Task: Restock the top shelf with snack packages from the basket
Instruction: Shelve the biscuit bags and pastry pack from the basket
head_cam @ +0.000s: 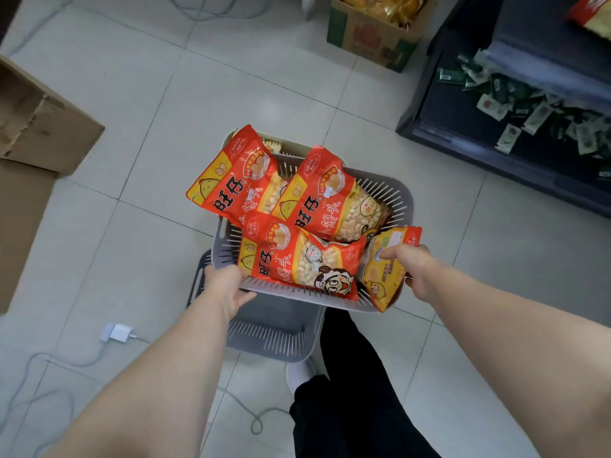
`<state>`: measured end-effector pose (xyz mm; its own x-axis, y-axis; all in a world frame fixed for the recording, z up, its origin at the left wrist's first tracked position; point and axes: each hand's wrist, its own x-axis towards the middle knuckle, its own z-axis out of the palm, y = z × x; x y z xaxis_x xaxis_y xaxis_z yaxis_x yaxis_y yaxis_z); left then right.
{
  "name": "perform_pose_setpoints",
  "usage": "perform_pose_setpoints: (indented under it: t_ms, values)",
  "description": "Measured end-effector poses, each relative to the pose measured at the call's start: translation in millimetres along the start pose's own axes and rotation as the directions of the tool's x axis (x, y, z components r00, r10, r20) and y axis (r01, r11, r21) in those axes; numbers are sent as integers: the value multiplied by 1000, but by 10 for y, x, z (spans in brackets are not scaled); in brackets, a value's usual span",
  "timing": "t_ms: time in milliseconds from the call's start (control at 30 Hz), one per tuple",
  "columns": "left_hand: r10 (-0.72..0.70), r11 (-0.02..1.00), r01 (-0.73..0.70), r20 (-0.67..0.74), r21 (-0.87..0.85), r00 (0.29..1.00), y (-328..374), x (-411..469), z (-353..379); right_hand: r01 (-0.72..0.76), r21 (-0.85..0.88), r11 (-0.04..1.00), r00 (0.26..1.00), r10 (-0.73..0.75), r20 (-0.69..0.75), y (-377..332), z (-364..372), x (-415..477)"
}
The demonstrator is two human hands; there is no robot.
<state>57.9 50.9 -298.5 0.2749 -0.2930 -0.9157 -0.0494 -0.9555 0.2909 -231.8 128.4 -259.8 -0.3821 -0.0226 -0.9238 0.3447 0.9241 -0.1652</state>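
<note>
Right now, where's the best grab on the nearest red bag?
Probably the red bag's left short end, from the left hand's side. It lies flat on top, that end overhangs the basket rim, and the right hand is busy with the yellow bag.

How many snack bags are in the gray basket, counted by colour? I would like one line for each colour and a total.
Red snack bags: 3
Yellow snack bag: 1, pinched in the grip of the right hand
Total: 4 bags visible in the gray basket; any underneath are hidden.
</note>
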Motion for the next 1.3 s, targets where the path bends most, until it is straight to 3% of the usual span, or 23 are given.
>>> perform_pose_setpoints:
  t_ms: [133,233,500,800,1000,1300]
  values:
    - [297,910,-281,-8,305,955,329,103,44,-8,-19,1000,999,8,-38,-16,-6,87]
    - [336,906,-343,71,248,939,535,46,154,-14,-29,999,998,12,-58,-10,7,124]
    - [298,939,-326,221,106,929,504,29,77,-15,-15,1000,1000,15,-15,-34,40,64]
    - [270,959,-281,177,44,947,551,-45,77,19,-18,1000,999,-18,36,-50,-60,-8]
    - [229,973,-226,64,-55,971,445,-429,-19,66,-18,998,995,-65,71,-86,-215,-275]
    - [219,970,-226,91,84,972,385,-1193,-294,114,83,990,984,-124,127,356,-621,-1085]
